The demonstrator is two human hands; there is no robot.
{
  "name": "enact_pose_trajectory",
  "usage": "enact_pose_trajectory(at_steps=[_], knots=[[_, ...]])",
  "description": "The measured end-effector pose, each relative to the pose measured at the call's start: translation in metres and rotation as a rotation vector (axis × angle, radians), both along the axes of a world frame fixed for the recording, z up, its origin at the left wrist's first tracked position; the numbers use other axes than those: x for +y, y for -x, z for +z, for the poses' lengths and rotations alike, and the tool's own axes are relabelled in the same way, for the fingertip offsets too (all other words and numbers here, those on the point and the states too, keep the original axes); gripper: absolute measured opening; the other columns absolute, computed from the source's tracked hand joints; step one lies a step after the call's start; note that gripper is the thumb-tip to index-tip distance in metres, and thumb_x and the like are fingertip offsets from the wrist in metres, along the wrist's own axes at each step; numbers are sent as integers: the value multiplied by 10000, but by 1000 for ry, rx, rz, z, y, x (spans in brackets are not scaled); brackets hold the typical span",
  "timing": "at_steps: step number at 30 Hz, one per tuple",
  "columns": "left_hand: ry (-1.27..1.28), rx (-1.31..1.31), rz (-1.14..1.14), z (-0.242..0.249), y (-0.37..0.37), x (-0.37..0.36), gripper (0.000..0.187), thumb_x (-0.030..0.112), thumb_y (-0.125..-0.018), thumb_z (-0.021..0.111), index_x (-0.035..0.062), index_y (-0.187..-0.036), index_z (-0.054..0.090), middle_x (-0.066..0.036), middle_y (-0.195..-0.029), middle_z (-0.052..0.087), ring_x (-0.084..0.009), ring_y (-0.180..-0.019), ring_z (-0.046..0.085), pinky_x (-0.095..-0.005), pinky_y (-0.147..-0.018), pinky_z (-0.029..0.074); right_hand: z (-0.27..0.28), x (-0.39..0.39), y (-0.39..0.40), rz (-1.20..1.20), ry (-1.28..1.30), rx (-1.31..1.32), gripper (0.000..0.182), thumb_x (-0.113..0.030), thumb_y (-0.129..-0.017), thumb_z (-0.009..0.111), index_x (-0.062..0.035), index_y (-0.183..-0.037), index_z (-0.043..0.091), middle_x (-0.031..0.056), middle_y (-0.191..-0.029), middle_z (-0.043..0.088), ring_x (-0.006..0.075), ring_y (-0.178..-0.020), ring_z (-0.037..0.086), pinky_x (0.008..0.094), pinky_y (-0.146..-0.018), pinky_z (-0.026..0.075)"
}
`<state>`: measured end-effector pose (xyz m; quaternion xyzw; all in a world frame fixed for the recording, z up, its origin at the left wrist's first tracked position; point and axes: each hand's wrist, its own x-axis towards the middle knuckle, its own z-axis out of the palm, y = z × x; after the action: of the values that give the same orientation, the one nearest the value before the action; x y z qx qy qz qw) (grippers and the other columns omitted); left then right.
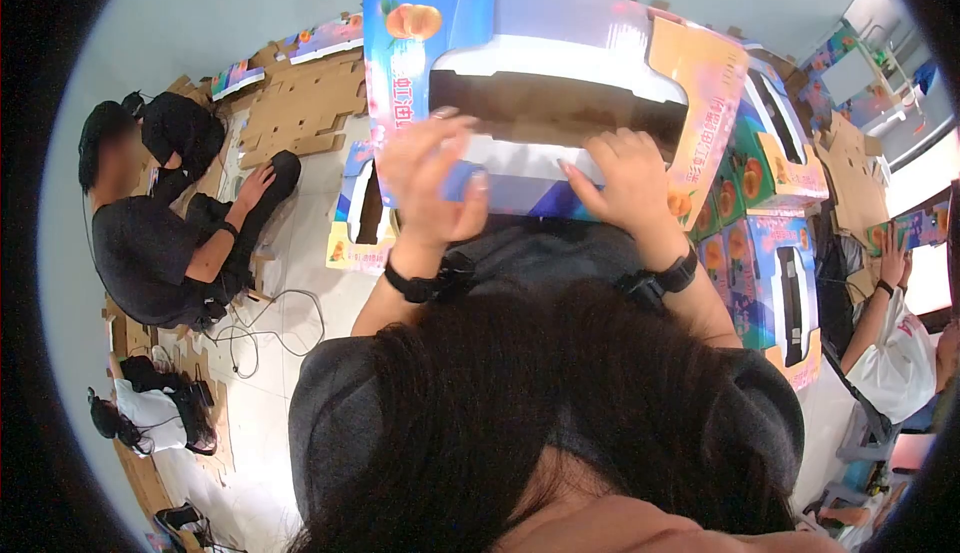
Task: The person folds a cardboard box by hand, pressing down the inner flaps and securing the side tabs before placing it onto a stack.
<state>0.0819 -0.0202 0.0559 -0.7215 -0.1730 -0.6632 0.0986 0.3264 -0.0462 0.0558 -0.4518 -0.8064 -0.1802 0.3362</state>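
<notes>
A colourful printed cardboard carton (pixel 590 23) with pictures of peaches stands in front of me, its top partly open around a long dark gap. Its inner flaps are white, with a blue panel at the left and an orange one at the right. My left hand (pixel 432 178) is over the carton's near left corner, fingers apart and a little smeared by motion. My right hand (pixel 628 175) lies on the near edge, its thumb apart from the fingers along the white flap (pixel 525 158). Both wrists wear black bands. The carton's inside is mostly in shadow.
Printed cartons (pixel 780 263) are stacked at my right, and another carton (pixel 352 238) stands at my left. Flat brown cardboard (pixel 295 113) lies beyond. People (pixel 150 223) sit at the left, with cables (pixel 270 328) on the floor. Another person (pixel 890 353) works at the right.
</notes>
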Motion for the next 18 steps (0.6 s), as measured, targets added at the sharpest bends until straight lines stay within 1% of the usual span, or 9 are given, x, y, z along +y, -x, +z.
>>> enact_pose_trajectory(at_steps=[2, 5, 8, 10, 11, 12, 13, 15, 18], knots=[[-24, -43, 231, 12, 24, 3, 558, 268, -826, 725, 66, -1307, 526, -152, -1178, 618, -317, -1113, 568, -417, -996, 399, 1, 5, -2, -15, 11, -2, 323, -372, -833, 687, -67, -760, 607, 100, -729, 592, 290, -732, 574, 410, -682, 430], [352, 127, 449, 29, 59, 7, 697, 279, -837, 735, 48, -1420, 431, -197, -1325, 532, -341, -1200, 525, -439, -1013, 391, 1, 11, 1, -12, 13, 3, 338, -379, -834, 684, -60, -754, 605, 110, -726, 594, 299, -726, 576, 413, -680, 433], [758, -19, 389, -4, 82, 16, 753, 285, -869, 729, 24, -1473, 361, -202, -1388, 482, -323, -1237, 509, -449, -1049, 374, 1, 11, 1, -14, 25, 5, 346, -386, -834, 683, -57, -762, 602, 118, -736, 597, 307, -737, 579, 413, -690, 436], [1145, -100, 8, -17, 103, 20, 767, 261, -909, 705, 11, -1510, 299, -167, -1447, 437, -257, -1282, 476, -416, -1094, 346, 2, 10, 1, -17, 12, 10, 350, -396, -826, 688, -56, -796, 612, 118, -753, 595, 308, -752, 579, 410, -697, 436], [1183, -51, -165, -47, 122, 32, 757, 257, -915, 699, 8, -1508, 301, -158, -1449, 438, -245, -1289, 470, -405, -1098, 342, 1, 7, 0, -13, -5, 15, 357, -405, -819, 693, -55, -825, 623, 115, -765, 593, 306, -761, 577, 409, -699, 434], [1216, -5, -337, -51, 124, 32, 747, 253, -921, 694, 5, -1506, 302, -149, -1452, 438, -233, -1295, 464, -394, -1103, 339, 0, 5, 0, -7, -21, 19, 367, -413, -811, 699, -55, -854, 634, 113, -777, 591, 303, -770, 576, 407, -700, 432], [1331, -30, -458, -55, 128, 30, 748, 237, -911, 699, -11, -1499, 309, -136, -1433, 464, -219, -1307, 451, -374, -1098, 342, -1, 0, -1, 29, -10, 2, 424, -438, -783, 716, -55, -946, 636, 105, -815, 586, 295, -800, 570, 404, -718, 428], [1442, -144, -501, -68, 131, 29, 761, 247, -896, 711, -18, -1492, 319, -124, -1404, 494, -210, -1293, 459, -362, -1091, 347, 1, -10, -4, 98, 9, -32, 600, -488, -726, 751, -56, -1128, 640, 90, -892, 577, 279, -861, 558, 397, -754, 419], [1517, -246, -605, -115, 144, 44, 804, 321, -866, 731, -21, -1483, 345, -113, -1396, 513, -202, -1281, 474, -335, -1078, 354, 14, -21, -3, 177, 139, -208, 933, -536, -615, 802, -86, -1381, 519, 67, -992, 543, 257, -932, 524, 391, -812, 397]])
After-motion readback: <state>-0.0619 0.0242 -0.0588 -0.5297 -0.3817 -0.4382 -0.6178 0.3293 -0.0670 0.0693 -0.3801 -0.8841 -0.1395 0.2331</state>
